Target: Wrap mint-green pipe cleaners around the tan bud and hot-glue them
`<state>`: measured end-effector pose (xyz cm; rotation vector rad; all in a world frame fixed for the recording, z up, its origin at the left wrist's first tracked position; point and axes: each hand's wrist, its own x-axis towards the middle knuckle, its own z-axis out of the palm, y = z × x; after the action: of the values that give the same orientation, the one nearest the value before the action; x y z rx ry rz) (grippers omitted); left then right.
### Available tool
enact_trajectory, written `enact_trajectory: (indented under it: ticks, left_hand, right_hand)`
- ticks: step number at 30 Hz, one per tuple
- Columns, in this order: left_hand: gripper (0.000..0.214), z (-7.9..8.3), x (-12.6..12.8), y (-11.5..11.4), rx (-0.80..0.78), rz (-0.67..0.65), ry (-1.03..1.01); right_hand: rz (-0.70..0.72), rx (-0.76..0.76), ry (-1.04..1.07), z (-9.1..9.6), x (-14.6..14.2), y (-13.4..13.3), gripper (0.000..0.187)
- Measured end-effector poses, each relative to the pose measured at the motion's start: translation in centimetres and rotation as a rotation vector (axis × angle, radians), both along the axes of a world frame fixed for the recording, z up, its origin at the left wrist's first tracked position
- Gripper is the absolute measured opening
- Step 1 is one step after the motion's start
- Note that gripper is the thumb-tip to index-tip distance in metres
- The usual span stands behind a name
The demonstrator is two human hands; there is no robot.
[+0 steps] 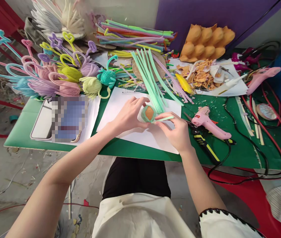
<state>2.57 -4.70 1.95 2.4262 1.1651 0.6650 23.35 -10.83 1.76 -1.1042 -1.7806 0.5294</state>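
My left hand (128, 114) curls around a small round cup piece (149, 113), brown inside with a mint-green pipe cleaner rim. Between the fingertips of my right hand (176, 132) is a mint-green pipe cleaner (164, 118); its inner end meets the cup's rim, and its other end points right. Both hands are over a white paper sheet (140, 140). Just beyond them lies a fan of loose mint-green pipe cleaners (152, 86). To the right of my right hand are a pink glue gun (211, 125) and black-and-yellow pliers (206, 145).
Finished pipe cleaner swans (68, 89) crowd the back left, behind two phones (42, 119). Bundled pipe cleaners (135, 36) and an orange egg carton (206, 43) are at the back. Another pink glue gun (261, 77) and trailing cables (278, 132) occupy the right side.
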Motion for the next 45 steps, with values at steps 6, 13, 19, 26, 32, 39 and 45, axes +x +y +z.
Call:
enact_trajectory:
  ticks: [6,13,19,26,32,39,45]
  left_hand:
    - [0.07,-0.2,0.1,-0.1,0.01,-0.002,-0.009]
    - [0.065,-0.3,0.2,-0.6,0.016,0.0,-0.076]
    - [0.059,-0.1,0.3,-1.0,-0.012,0.034,-0.103]
    - [0.059,-0.4,0.6,-1.2,-0.102,0.091,-0.224]
    - [0.072,-0.6,0.6,-1.4,-0.103,0.078,-0.278]
    - [0.074,-0.6,0.6,-1.4,-0.145,0.097,-0.309]
    - [0.072,-0.3,0.8,-1.5,-0.141,0.09,-0.323]
  right_hand:
    - [-0.006,0.013,0.022,-0.8,0.4,0.1,0.01]
    - [-0.014,0.088,0.012,-1.3,0.5,0.3,0.015]
    - [-0.031,0.11,0.022,-1.5,0.4,0.4,0.014]
    - [-0.07,0.141,-0.046,-1.6,0.3,0.3,0.015]
    - [-0.104,0.133,-0.114,-1.7,0.1,0.3,0.016]
    - [-0.114,0.122,-0.08,-1.8,0.2,0.4,0.015]
    - [-0.12,0.114,-0.054,-2.1,0.2,0.6,0.015]
